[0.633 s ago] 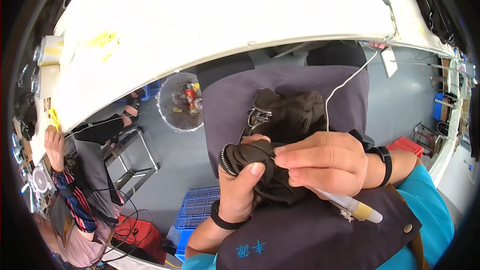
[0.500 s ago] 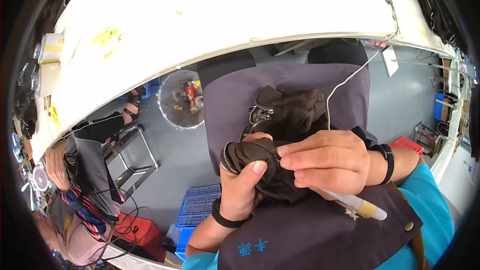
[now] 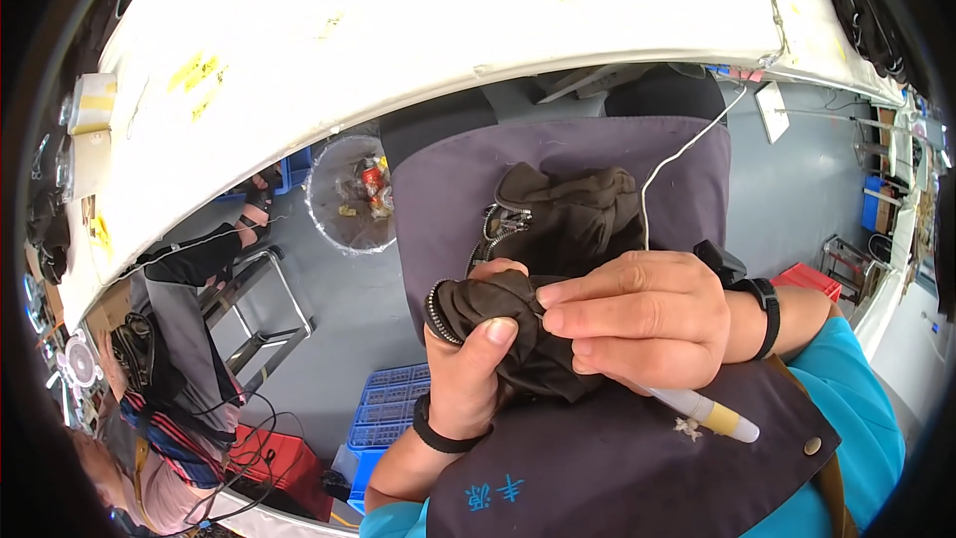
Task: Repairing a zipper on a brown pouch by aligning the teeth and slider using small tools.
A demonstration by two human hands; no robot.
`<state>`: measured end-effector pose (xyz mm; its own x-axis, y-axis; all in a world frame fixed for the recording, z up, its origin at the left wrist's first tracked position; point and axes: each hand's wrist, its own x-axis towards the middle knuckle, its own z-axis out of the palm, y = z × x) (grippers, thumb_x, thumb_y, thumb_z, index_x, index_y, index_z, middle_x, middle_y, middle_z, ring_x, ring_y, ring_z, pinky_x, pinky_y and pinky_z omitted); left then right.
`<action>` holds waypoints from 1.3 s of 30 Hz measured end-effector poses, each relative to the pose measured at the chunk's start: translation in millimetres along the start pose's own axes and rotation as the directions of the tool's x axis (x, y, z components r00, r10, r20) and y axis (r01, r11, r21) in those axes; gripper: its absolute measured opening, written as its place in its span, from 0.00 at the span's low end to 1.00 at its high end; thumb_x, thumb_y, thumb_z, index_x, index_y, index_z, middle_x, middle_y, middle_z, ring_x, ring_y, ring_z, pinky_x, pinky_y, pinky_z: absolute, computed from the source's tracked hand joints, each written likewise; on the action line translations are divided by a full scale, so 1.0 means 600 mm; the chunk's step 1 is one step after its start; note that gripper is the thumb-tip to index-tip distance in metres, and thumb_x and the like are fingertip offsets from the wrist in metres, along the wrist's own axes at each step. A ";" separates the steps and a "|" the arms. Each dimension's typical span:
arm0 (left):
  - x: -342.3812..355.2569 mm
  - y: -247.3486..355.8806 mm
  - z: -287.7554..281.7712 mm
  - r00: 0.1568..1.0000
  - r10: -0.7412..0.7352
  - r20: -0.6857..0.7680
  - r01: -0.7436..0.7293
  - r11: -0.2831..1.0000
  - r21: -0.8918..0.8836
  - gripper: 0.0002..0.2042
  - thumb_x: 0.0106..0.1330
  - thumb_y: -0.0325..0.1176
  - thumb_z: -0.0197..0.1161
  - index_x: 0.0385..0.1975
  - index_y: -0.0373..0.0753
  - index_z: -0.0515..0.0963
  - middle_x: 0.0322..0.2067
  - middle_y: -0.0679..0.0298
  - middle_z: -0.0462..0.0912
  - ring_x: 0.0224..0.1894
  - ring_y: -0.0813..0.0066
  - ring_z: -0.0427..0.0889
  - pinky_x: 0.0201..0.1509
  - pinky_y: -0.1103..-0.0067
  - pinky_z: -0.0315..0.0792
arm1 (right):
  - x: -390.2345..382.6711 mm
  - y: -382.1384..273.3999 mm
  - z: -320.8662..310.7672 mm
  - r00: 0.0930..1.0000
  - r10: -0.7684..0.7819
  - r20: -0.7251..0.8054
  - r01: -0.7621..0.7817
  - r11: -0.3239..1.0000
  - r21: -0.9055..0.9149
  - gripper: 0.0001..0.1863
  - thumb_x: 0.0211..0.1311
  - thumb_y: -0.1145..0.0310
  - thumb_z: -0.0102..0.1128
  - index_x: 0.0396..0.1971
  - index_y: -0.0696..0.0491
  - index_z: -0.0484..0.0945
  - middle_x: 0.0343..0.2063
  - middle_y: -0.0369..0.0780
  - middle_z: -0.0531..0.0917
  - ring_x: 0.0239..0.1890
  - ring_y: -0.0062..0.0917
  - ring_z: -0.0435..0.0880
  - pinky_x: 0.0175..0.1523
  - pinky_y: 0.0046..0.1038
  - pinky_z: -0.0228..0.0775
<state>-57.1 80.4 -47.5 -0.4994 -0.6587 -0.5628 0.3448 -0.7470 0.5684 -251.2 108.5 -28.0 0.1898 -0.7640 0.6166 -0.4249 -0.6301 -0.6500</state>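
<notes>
A dark brown cloth piece with a metal zipper [image 3: 583, 204] lies bunched over my lap. My left hand [image 3: 460, 379] grips a fold of it, thumb on top, beside the curved zipper teeth. Close against that fold, my right hand [image 3: 652, 319] is pinched on a slim tool with a translucent white handle and a yellow band [image 3: 707, 413]. The handle sticks out below my palm toward my body. A thin tip shows between the fingertips at the cloth; the tool's exact kind cannot be made out.
A white table [image 3: 418, 20] curves across the front. Under its left side stands a lined waste bin [image 3: 334, 209] with litter. Blue crates [image 3: 390, 408] and a red box [image 3: 284, 473] are at lower left. Another person [image 3: 184, 309] sits at left near a metal stool [image 3: 264, 314].
The whole view has shifted slightly, so hands and cloth appear a little farther left. Both hands keep their grip on the cloth and the tool. The other person's hand has moved slightly.
</notes>
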 end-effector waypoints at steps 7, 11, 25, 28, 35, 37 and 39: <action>-0.001 -0.005 -0.002 1.000 0.013 0.017 -0.013 0.999 0.039 0.25 0.55 0.37 0.69 0.48 0.29 0.72 0.45 0.60 0.76 0.44 0.75 0.75 0.52 0.76 0.70 | -0.003 -0.005 -0.003 1.000 0.027 0.000 -0.027 1.000 0.007 0.08 0.49 0.79 0.66 0.28 0.60 0.75 0.37 0.50 0.82 0.36 0.41 0.86 0.29 0.27 0.81; -0.002 -0.009 0.002 0.998 -0.051 -0.030 0.051 0.998 0.027 0.29 0.58 0.49 0.64 0.51 0.35 0.64 0.39 0.59 0.76 0.41 0.73 0.77 0.45 0.79 0.73 | -0.007 -0.006 -0.013 0.995 -0.003 0.100 -0.004 0.998 0.064 0.08 0.52 0.78 0.66 0.30 0.61 0.75 0.38 0.50 0.82 0.38 0.41 0.86 0.32 0.31 0.81; 0.025 0.042 0.003 0.967 0.250 -0.046 -0.251 0.967 -0.032 0.39 0.57 0.45 0.67 0.62 0.27 0.60 0.54 0.53 0.73 0.56 0.64 0.74 0.61 0.70 0.67 | 0.002 0.036 0.006 0.978 0.198 0.065 -0.204 0.972 0.115 0.22 0.56 0.52 0.66 0.41 0.54 0.78 0.39 0.41 0.83 0.42 0.35 0.80 0.45 0.33 0.72; 0.024 0.054 -0.010 0.948 0.318 -0.021 -0.316 0.947 0.051 0.41 0.57 0.46 0.68 0.63 0.26 0.58 0.59 0.52 0.69 0.60 0.62 0.71 0.64 0.68 0.65 | 0.015 0.038 0.017 0.974 0.221 0.054 -0.227 0.961 0.156 0.21 0.46 0.61 0.73 0.40 0.54 0.78 0.36 0.39 0.82 0.38 0.33 0.78 0.43 0.31 0.71; -0.014 0.066 -0.042 0.901 0.417 -0.120 -0.379 0.891 0.252 0.42 0.55 0.50 0.71 0.62 0.25 0.60 0.62 0.51 0.64 0.63 0.62 0.68 0.66 0.68 0.62 | 0.018 0.036 0.036 0.975 0.217 -0.040 -0.208 0.965 0.159 0.13 0.55 0.64 0.69 0.37 0.53 0.78 0.32 0.39 0.84 0.28 0.27 0.78 0.33 0.26 0.68; -0.041 0.066 -0.049 0.871 0.452 -0.194 -0.365 0.858 0.361 0.42 0.54 0.50 0.72 0.61 0.26 0.61 0.63 0.51 0.63 0.63 0.63 0.67 0.67 0.68 0.61 | 0.024 0.036 0.037 0.976 0.213 -0.054 -0.201 0.966 0.162 0.12 0.56 0.65 0.68 0.37 0.53 0.78 0.32 0.39 0.84 0.28 0.27 0.79 0.33 0.25 0.67; -0.063 0.065 -0.050 0.820 0.551 -0.156 -0.386 0.733 0.561 0.45 0.51 0.49 0.75 0.62 0.26 0.60 0.62 0.52 0.64 0.63 0.63 0.67 0.67 0.69 0.59 | 0.028 0.036 0.037 0.979 0.195 -0.063 -0.183 0.969 0.164 0.12 0.56 0.66 0.68 0.37 0.53 0.78 0.32 0.40 0.84 0.29 0.27 0.79 0.33 0.25 0.68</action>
<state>-0.9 73.6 -22.3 -0.0957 -0.9656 -0.2417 -0.0003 -0.2428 0.9701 -237.2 79.3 -41.6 0.0471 -0.8621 0.5045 -0.3015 -0.4938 -0.8156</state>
